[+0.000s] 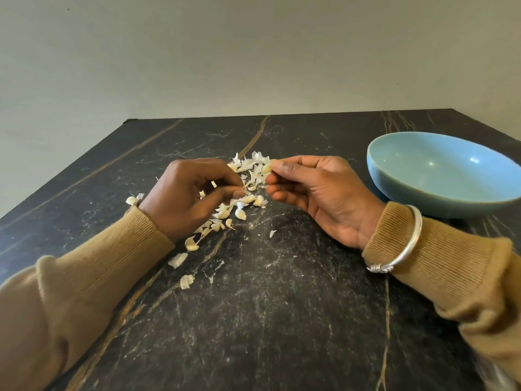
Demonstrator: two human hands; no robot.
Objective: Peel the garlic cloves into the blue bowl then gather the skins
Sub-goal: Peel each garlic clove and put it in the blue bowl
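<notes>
My right hand point(313, 193) pinches a small pale garlic clove point(266, 168) between thumb and forefinger, held above the table. My left hand point(191, 193) faces it, thumb and fingertips pinched on a thin strip of skin point(245, 185). Under and between both hands lies a scatter of white garlic skins point(253, 165), with a few cloves point(240, 214) among them. More skins trail toward me on the left point(186, 281). The blue bowl point(400, 190) stands at the right, and the part of its inside that I see holds nothing.
A black marble-patterned table point(267, 320) with brown veins carries everything; its far edge meets a plain pale wall. One clove point(131, 200) lies beyond my left wrist. A silver bangle point(406, 244) sits on my right wrist.
</notes>
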